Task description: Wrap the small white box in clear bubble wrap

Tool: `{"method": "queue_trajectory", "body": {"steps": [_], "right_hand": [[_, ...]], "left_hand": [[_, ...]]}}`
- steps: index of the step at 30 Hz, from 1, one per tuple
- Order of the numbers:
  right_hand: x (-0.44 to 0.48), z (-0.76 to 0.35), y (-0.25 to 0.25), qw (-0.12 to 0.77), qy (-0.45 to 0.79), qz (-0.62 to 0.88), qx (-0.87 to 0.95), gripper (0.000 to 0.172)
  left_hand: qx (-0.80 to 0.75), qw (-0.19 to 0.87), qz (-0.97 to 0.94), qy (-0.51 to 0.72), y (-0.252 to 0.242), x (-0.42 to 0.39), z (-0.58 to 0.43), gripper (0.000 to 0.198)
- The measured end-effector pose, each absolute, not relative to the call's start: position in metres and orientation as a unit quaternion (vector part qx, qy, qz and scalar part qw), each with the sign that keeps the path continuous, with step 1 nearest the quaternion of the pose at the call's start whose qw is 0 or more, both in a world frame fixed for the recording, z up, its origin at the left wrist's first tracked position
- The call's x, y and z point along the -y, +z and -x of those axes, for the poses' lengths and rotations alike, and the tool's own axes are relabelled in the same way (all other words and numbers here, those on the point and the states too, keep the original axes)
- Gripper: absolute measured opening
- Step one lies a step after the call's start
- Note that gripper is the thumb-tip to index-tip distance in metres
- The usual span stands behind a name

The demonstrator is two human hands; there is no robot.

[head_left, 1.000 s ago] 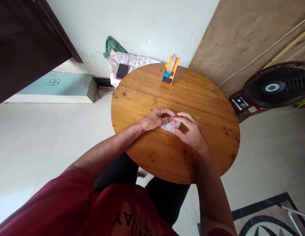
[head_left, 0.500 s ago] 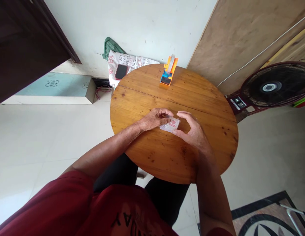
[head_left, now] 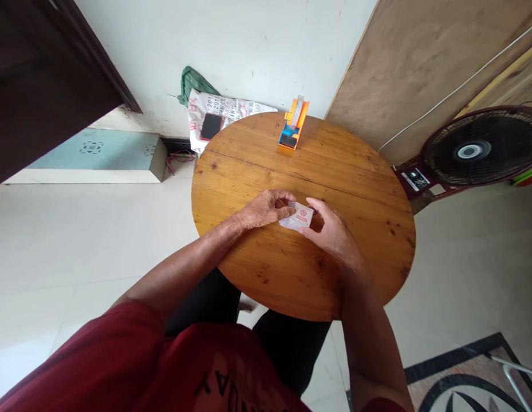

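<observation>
Near the middle of the round wooden table (head_left: 266, 274) is a small, flat white packet (head_left: 303, 216) with red print. Its surface looks glossy, like clear wrapping. My left hand (head_left: 269, 208) grips its left side, thumb on top and fingers curled behind the far edge. On the right, my right hand (head_left: 332, 229) curves around the packet, with the thumb at the near corner and the fingertips at the far right corner. What lies under the packet is hidden.
An orange and blue holder (head_left: 294, 125) with a clear strip stands at the table's far edge. Beyond the left rim, a dark phone (head_left: 211, 126) lies on a printed white sack (head_left: 197, 106) beside a green bag (head_left: 194, 82). A fan (head_left: 476, 150) stands at right.
My right hand has come in from the right, and its fingers have closed down to the packet's corners. My left hand keeps its hold almost unmoved.
</observation>
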State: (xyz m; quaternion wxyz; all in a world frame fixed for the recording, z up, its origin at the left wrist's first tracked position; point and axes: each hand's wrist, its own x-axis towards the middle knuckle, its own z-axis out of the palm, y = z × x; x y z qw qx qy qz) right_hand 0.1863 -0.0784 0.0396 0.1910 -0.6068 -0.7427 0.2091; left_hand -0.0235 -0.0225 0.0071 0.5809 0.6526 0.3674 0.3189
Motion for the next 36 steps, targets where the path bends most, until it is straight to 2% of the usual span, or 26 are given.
{"method": "queue_trajectory", "body": {"steps": [8, 14, 20, 27, 36], "right_hand": [[0.077, -0.186, 0.032, 0.196, 0.189, 0.602, 0.751, 0.067], [0.079, -0.191, 0.034, 0.198, 0.187, 0.599, 0.753, 0.075], [0.076, -0.186, 0.033, 0.206, 0.173, 0.599, 0.754, 0.067], [0.071, -0.184, 0.028, 0.227, 0.103, 0.585, 0.771, 0.063], [0.071, -0.186, 0.026, 0.220, 0.118, 0.590, 0.768, 0.062]], "left_hand": [[-0.375, 0.623, -0.612, 0.311, 0.006, 0.019, 0.021, 0.033], [-0.360, 0.620, -0.619, 0.321, 0.002, 0.018, 0.024, 0.038], [-0.362, 0.631, -0.613, 0.310, -0.001, 0.016, 0.024, 0.044], [-0.341, 0.643, -0.578, 0.369, -0.004, 0.019, 0.014, 0.050], [-0.330, 0.659, -0.571, 0.362, -0.007, 0.017, 0.012, 0.051]]}}
